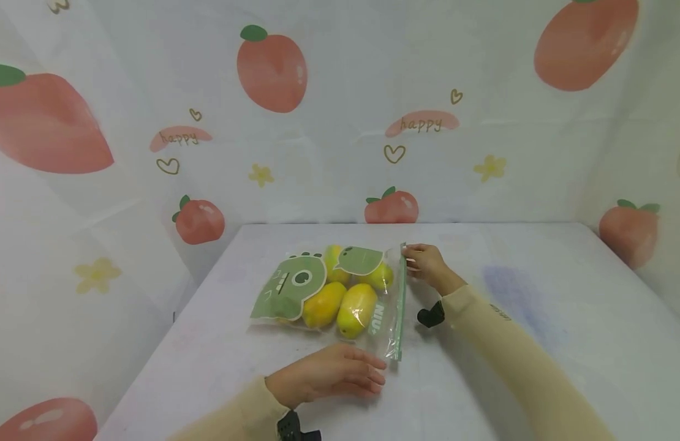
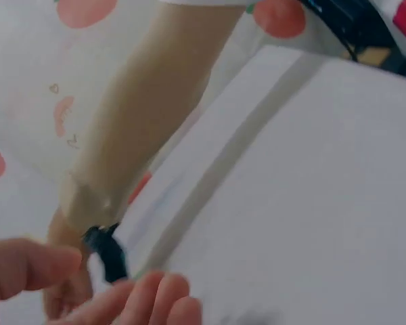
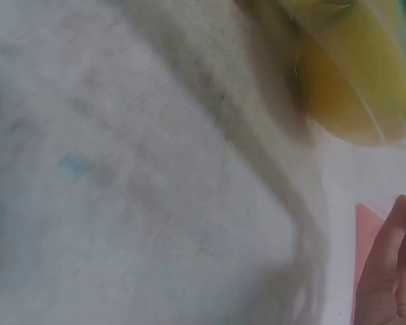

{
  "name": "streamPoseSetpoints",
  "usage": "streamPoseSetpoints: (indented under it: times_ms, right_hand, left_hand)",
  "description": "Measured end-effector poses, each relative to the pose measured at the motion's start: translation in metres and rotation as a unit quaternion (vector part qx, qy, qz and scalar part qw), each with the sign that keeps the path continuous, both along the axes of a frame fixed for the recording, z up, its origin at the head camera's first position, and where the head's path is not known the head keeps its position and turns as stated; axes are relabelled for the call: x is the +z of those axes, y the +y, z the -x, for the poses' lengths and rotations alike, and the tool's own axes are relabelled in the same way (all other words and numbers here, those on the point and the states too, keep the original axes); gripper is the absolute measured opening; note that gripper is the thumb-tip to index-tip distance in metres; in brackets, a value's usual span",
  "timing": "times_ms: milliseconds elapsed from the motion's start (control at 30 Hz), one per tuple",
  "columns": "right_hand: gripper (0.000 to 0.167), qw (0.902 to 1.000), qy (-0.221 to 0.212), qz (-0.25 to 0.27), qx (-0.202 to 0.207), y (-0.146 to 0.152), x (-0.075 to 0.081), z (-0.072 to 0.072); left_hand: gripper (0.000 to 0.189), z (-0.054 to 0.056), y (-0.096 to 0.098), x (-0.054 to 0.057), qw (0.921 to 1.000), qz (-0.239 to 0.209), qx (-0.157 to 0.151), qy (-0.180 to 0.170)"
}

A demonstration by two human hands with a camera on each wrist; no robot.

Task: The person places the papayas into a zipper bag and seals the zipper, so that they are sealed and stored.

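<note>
A clear zip bag (image 1: 285, 288) with a green cartoon print lies on its side on the table. Several yellow lemon-like fruits (image 1: 357, 310) show through its plastic; one yellow fruit (image 3: 358, 81) fills the upper right of the right wrist view. Its green zip strip (image 1: 400, 300) runs along the right end. At the strip's far end my right hand (image 1: 428, 266) pinches the bag's edge between thumb and fingers. My left hand (image 1: 334, 372) hovers beside the near end of the strip, fingers loosely extended. Nothing lies between the left thumb and fingers (image 2: 155, 298) in the left wrist view.
The white table (image 1: 538, 275) has a bluish smudge right of my right forearm. A fruit-printed cloth (image 1: 329, 159) hangs behind and at both sides of the table. Dark wrist straps (image 1: 431, 315) sit on both sleeves.
</note>
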State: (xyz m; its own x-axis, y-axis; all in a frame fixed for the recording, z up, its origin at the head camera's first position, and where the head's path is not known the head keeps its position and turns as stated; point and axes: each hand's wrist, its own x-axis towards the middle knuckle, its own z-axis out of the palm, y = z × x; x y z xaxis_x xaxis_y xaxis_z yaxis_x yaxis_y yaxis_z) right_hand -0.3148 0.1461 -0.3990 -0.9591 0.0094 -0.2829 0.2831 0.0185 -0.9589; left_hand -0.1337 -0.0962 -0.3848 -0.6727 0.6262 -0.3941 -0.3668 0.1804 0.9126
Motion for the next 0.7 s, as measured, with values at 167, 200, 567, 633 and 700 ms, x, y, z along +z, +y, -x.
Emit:
streamPoseSetpoints:
  times_ms: [167,200,567,633,700]
  right_hand:
    - [0.051,0.9998,0.003,0.011,0.017,0.003,0.000,-0.006]
    - [0.051,0.9997,0.005,0.010,0.021,0.004,0.000,-0.007]
    - [0.056,0.9990,-0.001,0.008,0.043,0.001,-0.002,-0.031]
    - [0.058,0.9989,-0.006,-0.001,0.046,-0.003,-0.003,-0.036]
    - [0.059,0.9985,-0.010,-0.017,0.050,-0.006,-0.004,-0.042]
  left_hand:
    - [0.039,0.015,-0.023,0.031,0.9954,0.033,-0.033,0.084]
    - [0.039,0.019,-0.028,0.037,0.9941,0.035,-0.025,0.100]
    - [0.040,0.056,-0.101,0.114,0.9699,0.031,0.089,0.225]
    - [0.034,0.059,-0.113,0.125,0.9665,0.009,0.110,0.232]
    - [0.027,0.061,-0.123,0.134,0.9632,-0.019,0.139,0.230]
